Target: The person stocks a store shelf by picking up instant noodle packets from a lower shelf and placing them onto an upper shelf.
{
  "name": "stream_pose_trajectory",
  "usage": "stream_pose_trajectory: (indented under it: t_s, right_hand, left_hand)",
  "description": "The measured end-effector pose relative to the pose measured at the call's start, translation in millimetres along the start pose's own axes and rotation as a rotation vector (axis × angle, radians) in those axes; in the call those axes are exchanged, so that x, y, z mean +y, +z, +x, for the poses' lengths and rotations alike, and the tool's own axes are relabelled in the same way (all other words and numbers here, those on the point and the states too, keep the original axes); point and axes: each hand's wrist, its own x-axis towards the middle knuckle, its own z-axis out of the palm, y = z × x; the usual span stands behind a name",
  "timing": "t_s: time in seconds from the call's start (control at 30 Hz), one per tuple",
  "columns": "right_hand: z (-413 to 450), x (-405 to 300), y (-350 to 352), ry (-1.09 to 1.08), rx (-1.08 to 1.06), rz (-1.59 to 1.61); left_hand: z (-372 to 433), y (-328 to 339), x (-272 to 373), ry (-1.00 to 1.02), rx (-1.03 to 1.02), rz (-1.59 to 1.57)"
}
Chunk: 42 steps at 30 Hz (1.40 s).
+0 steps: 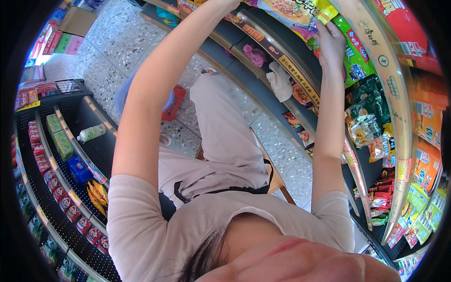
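A yellow and purple instant noodle packet (287, 14) lies over the shelf at the top edge, its far part cut off by the frame. My right hand (331, 42) grips the packet's near right corner, thumb and fingers at its edge. Only the base of my left hand (230, 3) shows at the top edge, close to the packet's left end; its fingers are out of view. Beside my right hand lies a green food packet (354, 53). Below these sit dark green packets (366, 98) and a clear-fronted noodle packet (361, 128) on the same shelf.
A price rail (394, 91) curves along the right shelves, with orange packs (426, 169) beyond. A pink cloth (254, 55) and a white cloth (280, 83) lie on a lower shelf. A wooden stool (276, 183) is under me. A blue basin (123, 95) and red object (174, 104) stand on the floor.
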Motion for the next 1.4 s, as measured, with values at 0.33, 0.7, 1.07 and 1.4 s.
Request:
stream_pose_trajectory:
  t_s: [0.33, 0.7, 1.07, 1.4]
  right_hand:
    - [47.8, 37.6, 7.5, -0.141, 0.063, -0.017]
    - [39.5, 35.6, 11.1, -0.204, 0.080, -0.344]
    - [-3.2, 26.9, 28.5, -0.578, 0.010, -0.735]
    - [-15.6, 16.8, 33.0, -0.511, -0.005, -0.669]
  left_hand:
    - [55.8, 13.2, -32.5, 0.088, 0.083, 0.185]
    - [73.9, 25.9, -54.6, -0.083, 0.073, 0.120]
    - [29.0, 35.4, -49.3, 0.100, 0.061, 0.335]
    - [18.9, 10.1, -41.4, 0.090, -0.205, 0.199]
